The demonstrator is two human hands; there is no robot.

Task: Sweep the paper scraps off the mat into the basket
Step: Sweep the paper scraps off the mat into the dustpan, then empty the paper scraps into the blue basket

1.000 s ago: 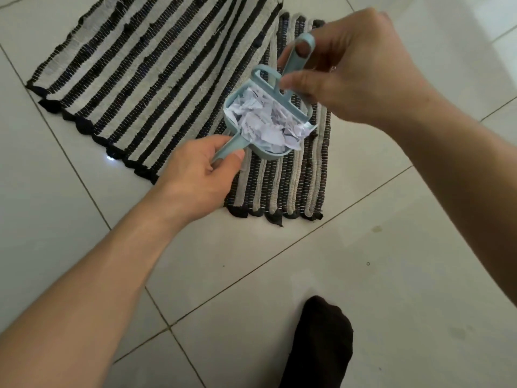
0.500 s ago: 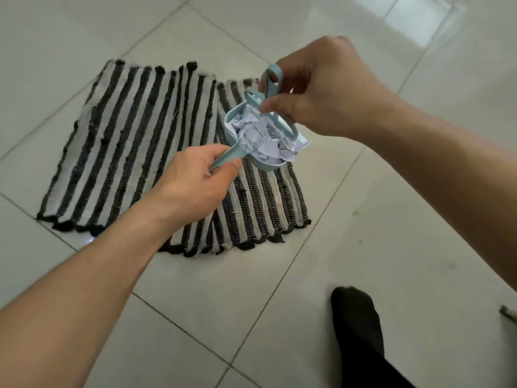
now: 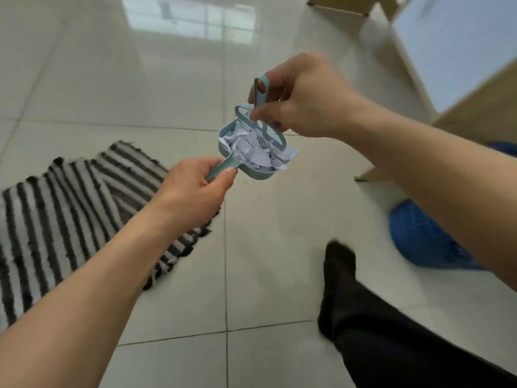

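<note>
My left hand point(image 3: 195, 189) grips the handle of a small pale-blue dustpan point(image 3: 260, 176) held in the air above the tiled floor. The pan is heaped with crumpled white paper scraps point(image 3: 253, 152). My right hand point(image 3: 302, 102) pinches the handle of a matching small brush point(image 3: 261, 92) whose head rests on the scraps at the pan's far side. The black-and-white striped mat point(image 3: 64, 208) lies on the floor at the left, below my left forearm. A blue basket point(image 3: 419, 236) sits on the floor at the right, partly hidden by my right forearm.
My black-socked foot and trouser leg point(image 3: 352, 298) stretch over the tiles at the lower right. Light wooden furniture legs point(image 3: 475, 105) and a pale panel stand at the upper right, just beyond the basket. Glossy white tiles point(image 3: 173, 79) spread ahead.
Both hands carried the loaded dustpan and brush to the right, off the mat. The view swung right, so the mat slid to the left edge and the blue basket came into sight.
</note>
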